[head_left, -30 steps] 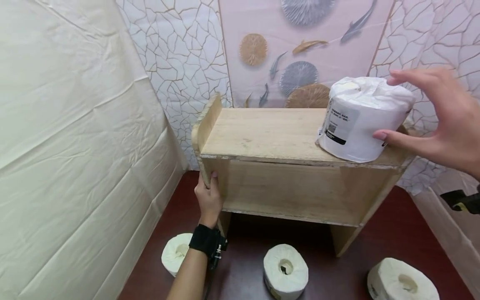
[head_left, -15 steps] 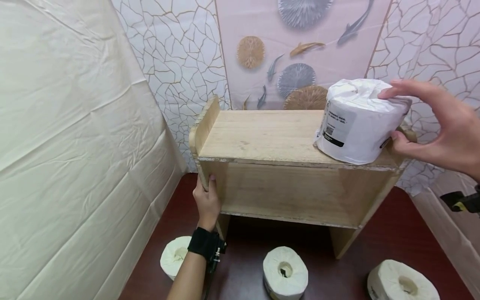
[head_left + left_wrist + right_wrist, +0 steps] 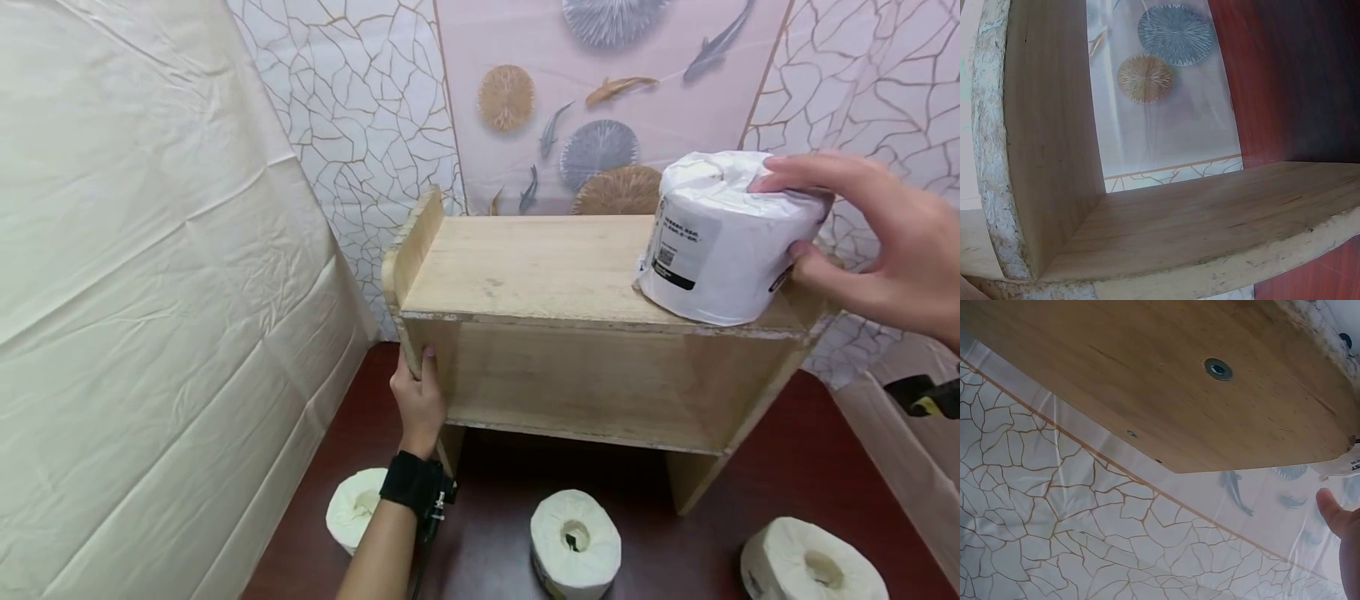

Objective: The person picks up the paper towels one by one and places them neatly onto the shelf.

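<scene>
A white wrapped toilet roll point(image 3: 731, 250) stands upright on the right end of the top board of a small wooden shelf point(image 3: 525, 267). My right hand point(image 3: 885, 233) holds this roll from the right, the index finger bent over its top and the thumb at its side. Its other fingers are hidden in the head view. In the right wrist view one fingertip point(image 3: 1329, 503) shows below the edge of the roll point(image 3: 1341, 465). At the shelf's left side panel point(image 3: 415, 217), my left hand point(image 3: 417, 400) grips the front edge, thumb on the inner face.
Three more toilet rolls stand on the dark red table: one at left point(image 3: 352, 508) partly behind the left forearm, one in front point(image 3: 576, 546), one at right point(image 3: 813, 562). A cream cloth wall point(image 3: 172, 292) rises at the left; a patterned backdrop point(image 3: 360, 92) hangs behind the shelf.
My right thumb has shifted from the roll's front to its right side, and the index finger has come down over its top. The roll and my left hand have hardly moved.
</scene>
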`<state>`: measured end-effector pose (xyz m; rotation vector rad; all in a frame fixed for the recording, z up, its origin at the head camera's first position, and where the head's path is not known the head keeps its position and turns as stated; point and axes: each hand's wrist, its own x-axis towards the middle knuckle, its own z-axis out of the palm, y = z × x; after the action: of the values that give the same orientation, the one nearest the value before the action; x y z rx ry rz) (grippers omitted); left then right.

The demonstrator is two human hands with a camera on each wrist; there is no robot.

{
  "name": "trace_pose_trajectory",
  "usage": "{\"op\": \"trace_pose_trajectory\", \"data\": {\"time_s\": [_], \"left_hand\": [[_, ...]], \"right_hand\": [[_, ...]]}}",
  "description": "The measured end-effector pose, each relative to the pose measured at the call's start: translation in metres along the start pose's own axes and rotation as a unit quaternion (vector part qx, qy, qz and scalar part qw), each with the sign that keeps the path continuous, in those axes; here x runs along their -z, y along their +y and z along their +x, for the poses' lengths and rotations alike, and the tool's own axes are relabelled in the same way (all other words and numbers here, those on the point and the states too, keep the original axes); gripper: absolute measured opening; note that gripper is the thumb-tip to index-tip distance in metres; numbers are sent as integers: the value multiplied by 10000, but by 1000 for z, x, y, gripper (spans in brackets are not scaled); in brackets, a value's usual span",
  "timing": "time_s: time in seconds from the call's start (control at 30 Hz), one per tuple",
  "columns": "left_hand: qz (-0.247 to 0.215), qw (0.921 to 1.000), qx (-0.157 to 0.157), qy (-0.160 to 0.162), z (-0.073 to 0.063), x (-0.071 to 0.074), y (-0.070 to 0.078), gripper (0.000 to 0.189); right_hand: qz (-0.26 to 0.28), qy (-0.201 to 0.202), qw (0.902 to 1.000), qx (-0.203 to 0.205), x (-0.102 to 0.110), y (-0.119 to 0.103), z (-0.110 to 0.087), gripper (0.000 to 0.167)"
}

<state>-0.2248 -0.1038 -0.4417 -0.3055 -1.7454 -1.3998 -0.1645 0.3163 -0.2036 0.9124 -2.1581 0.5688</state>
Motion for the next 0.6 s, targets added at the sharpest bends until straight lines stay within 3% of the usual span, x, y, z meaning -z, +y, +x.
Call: {"op": "trace_pose_trajectory", "data": {"time_s": [0.1, 0.27, 0.6], "left_hand": [[30, 10000, -38, 27, 1, -1, -11, 32], [88, 9999, -37, 59, -2, -2, -28, 34], [-36, 10000, -78, 18, -2, -1, -27, 32]], "right_hand": [[-80, -160, 9998, -31, 2, 0, 3, 74], [-64, -370, 9992, 142, 4, 1, 3, 72], [-530, -806, 9951, -194, 9, -1, 1, 78]]}}
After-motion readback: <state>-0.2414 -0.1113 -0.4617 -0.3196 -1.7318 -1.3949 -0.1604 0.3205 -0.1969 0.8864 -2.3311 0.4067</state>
